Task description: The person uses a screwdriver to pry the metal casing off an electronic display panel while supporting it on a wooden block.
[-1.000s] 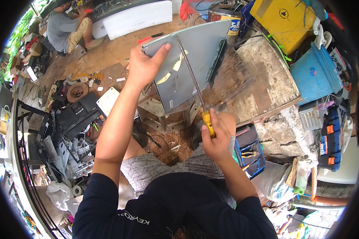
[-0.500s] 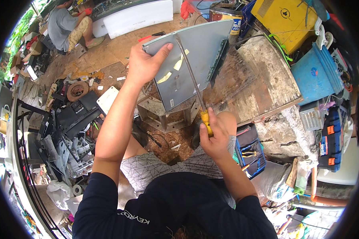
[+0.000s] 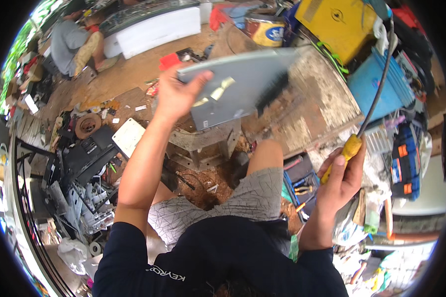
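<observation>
My left hand (image 3: 176, 94) grips the upper left edge of a flat grey panel (image 3: 233, 94), thumb on its near face. The panel stands tilted over a metal stand (image 3: 195, 148) and is smeared by motion. Pale yellow tape strips (image 3: 223, 87) cling to its face, and a dark strip runs along its right side. Out to the right, my right hand (image 3: 343, 175) is closed round the yellow handle of a long screwdriver (image 3: 352, 146). Its dark shaft points up and away, apart from the panel.
Wooden boards (image 3: 322, 99) lie right of the panel, beside a blue bin (image 3: 381, 94) and a yellow box (image 3: 334, 20). A tool pouch (image 3: 302, 183) rests by my right knee. Scrap parts (image 3: 89, 198) are heaped at left. Another person (image 3: 77, 44) squats at the far left.
My right hand has swung the screwdriver away from the panel's face, out to the right. My left hand still holds the panel, which has tipped somewhat and blurred.
</observation>
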The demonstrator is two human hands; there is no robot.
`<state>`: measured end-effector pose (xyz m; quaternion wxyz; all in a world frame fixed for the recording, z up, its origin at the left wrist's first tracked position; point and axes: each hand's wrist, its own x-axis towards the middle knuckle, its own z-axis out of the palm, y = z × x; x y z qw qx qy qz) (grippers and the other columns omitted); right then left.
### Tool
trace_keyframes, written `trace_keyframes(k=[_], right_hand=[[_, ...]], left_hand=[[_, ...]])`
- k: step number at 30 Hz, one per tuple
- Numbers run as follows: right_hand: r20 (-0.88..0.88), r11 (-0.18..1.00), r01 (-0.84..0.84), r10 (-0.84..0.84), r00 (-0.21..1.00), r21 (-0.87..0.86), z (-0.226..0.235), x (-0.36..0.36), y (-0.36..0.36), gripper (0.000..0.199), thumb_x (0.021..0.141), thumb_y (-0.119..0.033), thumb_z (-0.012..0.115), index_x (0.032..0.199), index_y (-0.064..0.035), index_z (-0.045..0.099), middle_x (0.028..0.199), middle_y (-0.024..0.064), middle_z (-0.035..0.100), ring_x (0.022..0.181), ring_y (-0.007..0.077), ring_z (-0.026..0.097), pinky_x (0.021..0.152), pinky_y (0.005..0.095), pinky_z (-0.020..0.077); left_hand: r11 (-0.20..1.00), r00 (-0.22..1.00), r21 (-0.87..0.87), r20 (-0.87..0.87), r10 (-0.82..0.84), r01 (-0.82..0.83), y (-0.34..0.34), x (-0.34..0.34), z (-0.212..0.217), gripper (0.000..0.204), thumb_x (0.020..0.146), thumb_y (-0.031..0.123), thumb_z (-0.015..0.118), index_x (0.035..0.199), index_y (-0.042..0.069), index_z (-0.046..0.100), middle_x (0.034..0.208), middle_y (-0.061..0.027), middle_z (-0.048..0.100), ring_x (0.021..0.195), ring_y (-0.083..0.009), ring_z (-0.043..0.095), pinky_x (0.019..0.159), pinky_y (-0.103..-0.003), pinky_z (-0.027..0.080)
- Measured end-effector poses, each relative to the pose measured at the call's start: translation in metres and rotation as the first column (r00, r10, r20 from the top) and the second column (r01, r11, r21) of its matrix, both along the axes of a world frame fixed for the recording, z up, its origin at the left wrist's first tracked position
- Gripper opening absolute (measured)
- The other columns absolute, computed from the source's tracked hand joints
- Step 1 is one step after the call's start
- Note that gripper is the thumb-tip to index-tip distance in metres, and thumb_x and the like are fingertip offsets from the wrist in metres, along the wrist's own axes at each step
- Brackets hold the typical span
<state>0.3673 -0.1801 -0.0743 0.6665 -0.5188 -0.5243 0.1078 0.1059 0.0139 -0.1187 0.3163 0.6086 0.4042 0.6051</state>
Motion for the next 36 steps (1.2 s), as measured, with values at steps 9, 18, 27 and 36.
trace_keyframes(k=[9, 18, 27, 36], right_hand=[[-0.168, 0.976, -0.127, 0.097, 0.981, -0.176, -0.052, 0.049, 0.005, 0.048, 0.096, -0.009, 0.059, 0.14, 0.0016, 0.043, 0.082, -0.0012, 0.056, 0.061, 0.0041, 0.049, 0.054, 0.0193, 0.0418], [-0.305, 0.829, -0.403, 0.298, 0.905, -0.387, -0.094, 0.029, 0.039, 0.045, 0.097, -0.012, 0.057, 0.139, -0.0008, 0.044, 0.085, 0.002, 0.062, 0.073, 0.0083, 0.057, 0.069, 0.0235, 0.0482], [-0.142, 0.857, -0.316, 0.283, 0.949, -0.407, -0.12, 0.022, 0.053, 0.049, 0.095, -0.017, 0.058, 0.139, -0.0011, 0.044, 0.097, 0.0145, 0.067, 0.087, 0.0227, 0.065, 0.083, 0.0316, 0.0494], [0.065, 0.919, -0.009, 0.038, 0.997, -0.393, -0.149, 0.042, 0.17, 0.056, 0.079, -0.038, 0.075, 0.113, 0.0014, 0.055, 0.094, 0.024, 0.065, 0.094, 0.0394, 0.063, 0.081, 0.0429, 0.0492]], left_hand=[[0.99, 0.991, 0.034, -0.009, 0.134, -0.134, 0.018, -0.035, -0.003, 0.03, 0.082, 0.02, 0.08, 0.097, -0.003, 0.07, 0.085, -0.0075, 0.071, 0.076, -0.0116, 0.063, 0.07, -0.026, 0.051], [0.998, 0.991, 0.005, 0.116, 0.061, -0.062, 0.027, -0.04, -0.005, 0.026, 0.084, 0.018, 0.078, 0.095, -0.003, 0.068, 0.088, -0.0059, 0.069, 0.078, -0.012, 0.061, 0.073, -0.026, 0.048], [0.999, 0.991, -0.018, 0.126, 0.046, -0.044, 0.019, -0.041, -0.002, 0.032, 0.085, 0.015, 0.076, 0.106, -0.006, 0.065, 0.097, -0.0088, 0.068, 0.087, -0.0143, 0.061, 0.083, -0.028, 0.047], [0.998, 0.984, -0.017, 0.17, 0.058, -0.056, 0.034, -0.03, 0.003, 0.043, 0.085, 0.015, 0.076, 0.119, -0.005, 0.059, 0.115, -0.0129, 0.065, 0.104, -0.0213, 0.062, 0.093, -0.034, 0.048]])
